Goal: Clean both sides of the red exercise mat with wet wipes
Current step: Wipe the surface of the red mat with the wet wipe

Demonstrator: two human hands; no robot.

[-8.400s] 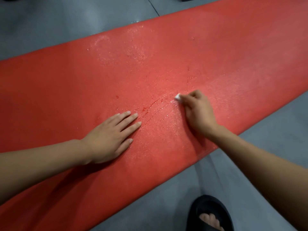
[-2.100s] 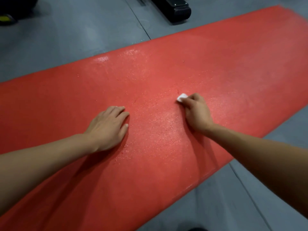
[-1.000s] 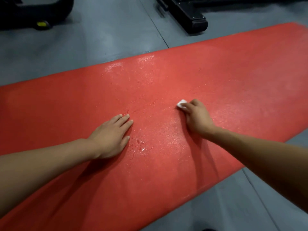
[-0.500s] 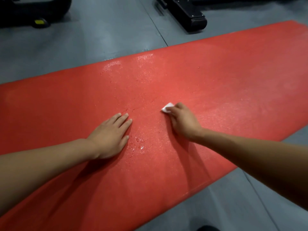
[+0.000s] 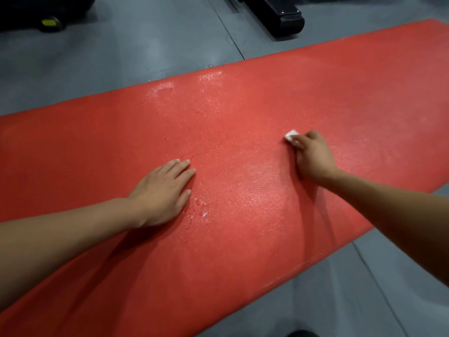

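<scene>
Here, the right hand (image 5: 313,156) pinched a wipe (image 5: 290,135) against the mat (image 5: 243,113); the left hand (image 5: 162,193) lay flat, fingers straight.

Mat (image 5: 243,132): both ends cut off by frame edges. Wipe (image 5: 290,135): mostly hidden under right hand (image 5: 313,156). Black equipment (image 5: 279,15): cropped at top edge, unidentifiable.

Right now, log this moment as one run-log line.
left hand: flat, pressing red mat | right hand: pinching white wipe against mat | surface: wet sheen mid-mat | floor: grey
</scene>
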